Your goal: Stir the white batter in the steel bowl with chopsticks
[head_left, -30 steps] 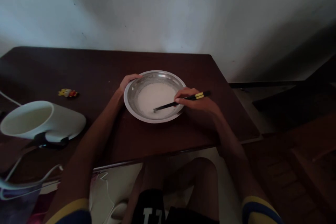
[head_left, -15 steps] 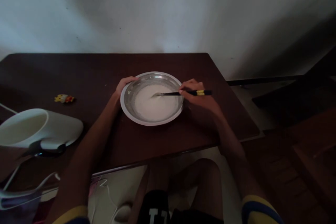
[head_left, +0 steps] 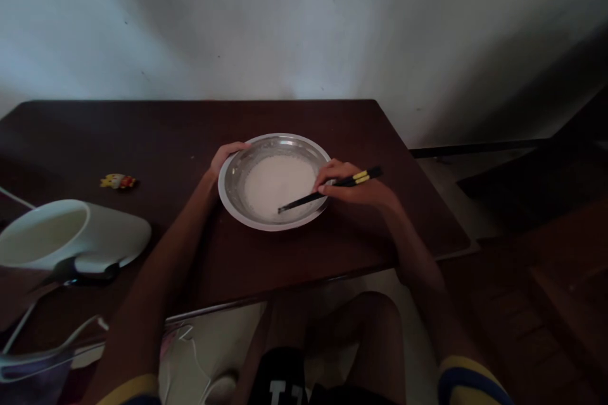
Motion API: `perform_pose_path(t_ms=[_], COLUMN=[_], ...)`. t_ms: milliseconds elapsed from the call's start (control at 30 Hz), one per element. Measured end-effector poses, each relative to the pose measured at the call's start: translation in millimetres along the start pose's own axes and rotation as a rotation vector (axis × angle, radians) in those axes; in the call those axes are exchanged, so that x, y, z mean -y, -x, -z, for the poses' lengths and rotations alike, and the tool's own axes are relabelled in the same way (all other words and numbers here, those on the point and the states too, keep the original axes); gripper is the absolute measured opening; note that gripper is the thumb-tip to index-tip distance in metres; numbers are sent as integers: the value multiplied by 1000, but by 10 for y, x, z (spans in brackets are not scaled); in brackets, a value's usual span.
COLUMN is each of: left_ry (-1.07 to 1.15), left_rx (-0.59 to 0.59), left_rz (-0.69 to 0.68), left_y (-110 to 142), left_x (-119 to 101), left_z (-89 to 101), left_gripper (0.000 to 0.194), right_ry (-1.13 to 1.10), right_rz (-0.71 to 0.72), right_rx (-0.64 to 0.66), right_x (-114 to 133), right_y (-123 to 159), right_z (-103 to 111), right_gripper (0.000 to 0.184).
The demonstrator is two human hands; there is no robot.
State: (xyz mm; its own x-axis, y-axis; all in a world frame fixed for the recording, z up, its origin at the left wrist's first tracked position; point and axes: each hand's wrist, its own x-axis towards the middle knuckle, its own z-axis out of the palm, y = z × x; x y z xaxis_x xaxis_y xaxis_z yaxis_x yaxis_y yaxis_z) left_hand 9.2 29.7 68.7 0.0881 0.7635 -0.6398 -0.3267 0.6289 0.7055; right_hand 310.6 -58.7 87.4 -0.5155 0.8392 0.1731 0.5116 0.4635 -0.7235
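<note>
A dark brown table (head_left: 275, 266) carried a round metal bowl (head_left: 232, 193) toward its right end. Well to the left lay a small yellow, white and red figure (head_left: 118, 181); nearer the front edge sat a white, open-mouthed container (head_left: 116, 234).

The bowl (head_left: 234, 188) is metal, shiny on the inside, with bright spots of light. The white mix (head_left: 280, 178) in it looks smooth and wet. The chopsticks (head_left: 304, 200) look smooth. The counter (head_left: 285, 259) looks like smooth dark wood, a bit shiny. The white tub (head_left: 116, 231) looks like smooth plastic. The wall (head_left: 266, 19) is matt. The sleeve (head_left: 470, 378) is soft cloth.
</note>
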Motion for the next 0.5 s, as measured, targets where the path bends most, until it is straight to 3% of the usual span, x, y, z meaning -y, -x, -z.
perform_pose_path(t_ms=[67,133,200,300,367,433,500], left_ry=[-8,-4,-8,-35,-63,-88,-87], left_rx=[-11,-12,-7,23,14,-26,-62], left_rz=[-7,-15,-20,-66,-86,-97,-119], left_y=[-3,-44,-118,-233,-265,-250,-204], left_x=[0,4,12,26,32,37,48], left_z=[0,28,81,160,180,165,133], left_gripper=[40,36,30,23,22,26,30], right_ry=[43,128,140,-5,-76,-45,46], right_rz=[-2,-68,-117,-67,-24,-27,-69], right_rx=[-23,-162,-221,-55,22,-22,-148], right_x=[17,-1,-41,-74,-70,-73,-106], right_y=[-13,-12,6,14,-18,-65,-95], right_z=[-38,-14,62,104,19,-96,-142], right_gripper=[16,17,19,18,17,18,20])
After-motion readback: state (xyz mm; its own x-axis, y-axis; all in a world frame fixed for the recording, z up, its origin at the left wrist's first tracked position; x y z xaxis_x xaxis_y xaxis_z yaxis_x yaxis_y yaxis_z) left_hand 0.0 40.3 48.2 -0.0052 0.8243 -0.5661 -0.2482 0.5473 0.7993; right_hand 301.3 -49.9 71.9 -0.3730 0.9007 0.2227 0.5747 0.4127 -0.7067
